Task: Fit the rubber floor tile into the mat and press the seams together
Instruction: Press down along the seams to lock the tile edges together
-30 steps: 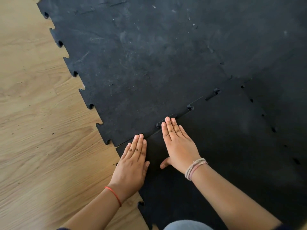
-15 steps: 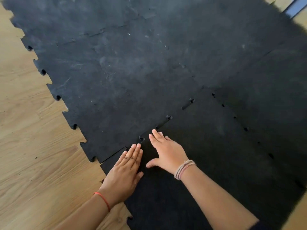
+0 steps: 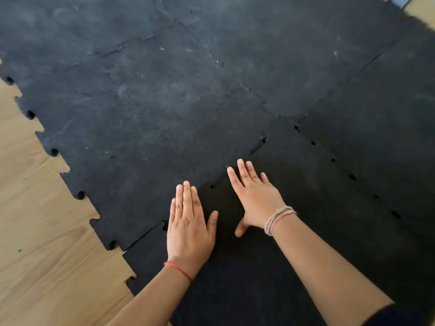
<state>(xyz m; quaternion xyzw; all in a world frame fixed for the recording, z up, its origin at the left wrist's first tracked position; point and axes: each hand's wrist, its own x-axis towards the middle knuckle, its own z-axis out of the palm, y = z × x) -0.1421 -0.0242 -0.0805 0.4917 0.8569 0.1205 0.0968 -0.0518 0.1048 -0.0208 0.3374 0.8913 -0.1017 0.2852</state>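
A dark black rubber floor tile (image 3: pixel 294 220) lies at the near right, its toothed edges meeting the dusty grey-black mat (image 3: pixel 164 102). The seam (image 3: pixel 257 145) between them runs diagonally up to the right, with small gaps still showing at several teeth. My left hand (image 3: pixel 189 224) lies flat, palm down, fingers together, across the seam near its lower end. My right hand (image 3: pixel 255 196) rests flat on the tile with fingers spread, its fingertips at the seam. Neither hand holds anything.
Bare wooden floor (image 3: pixel 42 243) borders the mat's toothed left edge (image 3: pixel 54 151). A second seam with small holes (image 3: pixel 353 176) runs along the tile's right side. A strip of floor and a pale object (image 3: pixel 400 1) show at the top right.
The view has shifted down and right along the mat. Both hands have slid up along the seam; my right hand went from a raised, curled pose to lying flat with spread fingers.
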